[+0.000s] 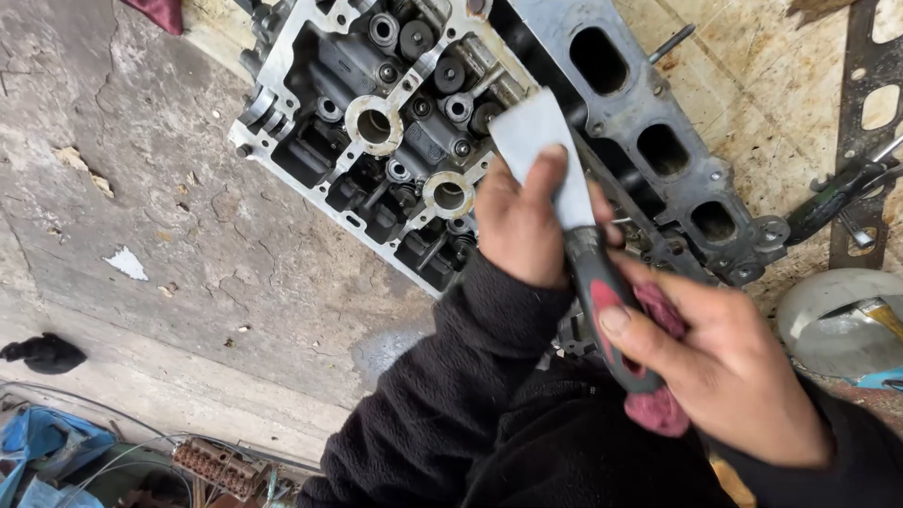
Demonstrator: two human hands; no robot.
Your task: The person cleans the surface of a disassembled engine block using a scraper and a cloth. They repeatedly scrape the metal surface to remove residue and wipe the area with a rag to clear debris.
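Note:
A grey metal engine cylinder head point(376, 122) lies on a concrete floor, its valve wells and round bores facing up. My left hand point(517, 221) rests against the flat metal blade of a scraper point(541, 141), a finger pressing on the blade just above the cylinder head's edge. My right hand point(724, 362) grips the scraper's black and red handle point(602, 310) together with a dark red rag point(658, 409). Both arms wear black fleece sleeves.
An intake manifold face point(658, 141) with oval ports lies to the right of the head. A gasket point(870, 103), hand tools point(837, 198) and a metal bowl point(828, 325) sit at far right. Blue cloth point(47, 442) and wires lie at lower left.

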